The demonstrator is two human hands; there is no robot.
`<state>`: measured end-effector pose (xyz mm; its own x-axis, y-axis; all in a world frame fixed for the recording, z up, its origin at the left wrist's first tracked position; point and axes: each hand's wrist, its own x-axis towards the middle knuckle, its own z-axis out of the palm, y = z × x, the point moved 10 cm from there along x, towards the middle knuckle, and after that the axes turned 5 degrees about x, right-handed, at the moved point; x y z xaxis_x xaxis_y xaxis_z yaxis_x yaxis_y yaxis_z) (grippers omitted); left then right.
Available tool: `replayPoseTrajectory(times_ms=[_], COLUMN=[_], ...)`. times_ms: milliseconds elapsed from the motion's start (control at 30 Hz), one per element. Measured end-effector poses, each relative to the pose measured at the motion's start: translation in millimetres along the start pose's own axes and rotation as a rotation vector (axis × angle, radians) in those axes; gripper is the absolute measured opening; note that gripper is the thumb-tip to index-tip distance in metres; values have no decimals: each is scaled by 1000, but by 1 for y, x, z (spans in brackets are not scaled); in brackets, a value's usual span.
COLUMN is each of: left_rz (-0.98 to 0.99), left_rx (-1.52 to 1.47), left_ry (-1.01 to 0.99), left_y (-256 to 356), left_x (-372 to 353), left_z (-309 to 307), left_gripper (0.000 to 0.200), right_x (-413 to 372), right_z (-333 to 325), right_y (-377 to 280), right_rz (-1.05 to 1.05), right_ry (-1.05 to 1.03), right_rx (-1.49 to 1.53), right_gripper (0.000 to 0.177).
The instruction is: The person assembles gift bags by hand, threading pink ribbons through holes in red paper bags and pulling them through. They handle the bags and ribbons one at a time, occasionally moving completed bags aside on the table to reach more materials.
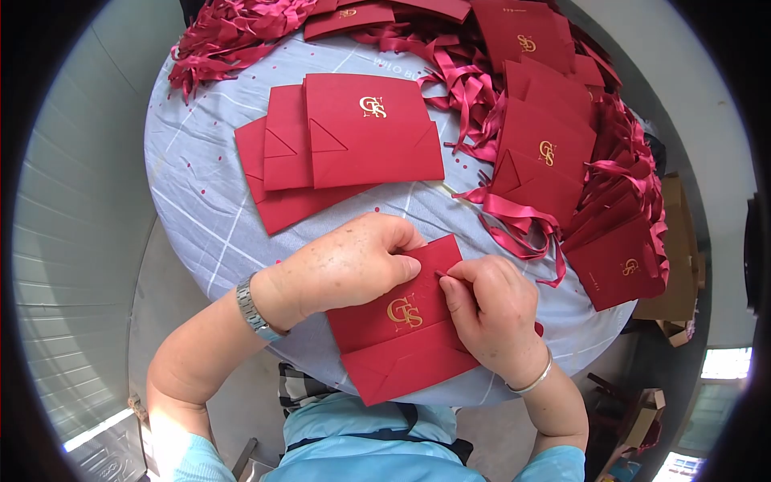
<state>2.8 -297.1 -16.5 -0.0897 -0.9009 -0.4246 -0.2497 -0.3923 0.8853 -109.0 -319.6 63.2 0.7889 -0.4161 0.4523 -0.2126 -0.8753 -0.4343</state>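
A flat red paper gift bag [401,341] with a gold monogram lies at the near edge of the round table, its folded base toward me. My left hand [353,261] grips the bag's top edge, with the thumb on the front and the fingers partly hidden behind. My right hand [494,309] is closed in a pinch at the upper right of the bag. A small dark red tip, which looks like a ribbon end, shows between its thumb and forefinger. Just beyond my hands lie several flat red bags [373,132], overlapping and without visible ribbons.
Loose red ribbons [522,229] lie right of centre, and a ribbon bundle [233,40] sits at the far left. Ribboned bags [614,261] fan along the right edge. A pale blue checked cloth [197,193] covers the table. Cardboard boxes [679,257] stand to the right.
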Motion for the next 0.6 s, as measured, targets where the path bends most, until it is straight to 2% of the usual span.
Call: replayPoseTrajectory(times_ms=[67, 200, 233, 333, 467, 600], left_rz=[26, 112, 151, 90, 103, 252], left_rx=[21, -21, -70, -102, -110, 81], left_ry=[-4, 38, 64, -4, 9, 133], left_y=[-1, 1, 3, -1, -2, 7], left_x=[1, 0, 0, 1, 2, -2], left_z=[1, 1, -2, 4, 4, -2], left_gripper=[20, 21, 21, 21, 20, 20], right_x=[2, 6, 7, 11, 17, 26], right_z=[2, 5, 6, 6, 9, 12], right_y=[7, 13, 13, 10, 5, 0], right_rz=[87, 134, 130, 106, 31, 25], right_ry=[-37, -51, -58, -83, -127, -247], right_rx=[44, 113, 118, 101, 36, -56], right_gripper=[13, 13, 13, 13, 14, 16])
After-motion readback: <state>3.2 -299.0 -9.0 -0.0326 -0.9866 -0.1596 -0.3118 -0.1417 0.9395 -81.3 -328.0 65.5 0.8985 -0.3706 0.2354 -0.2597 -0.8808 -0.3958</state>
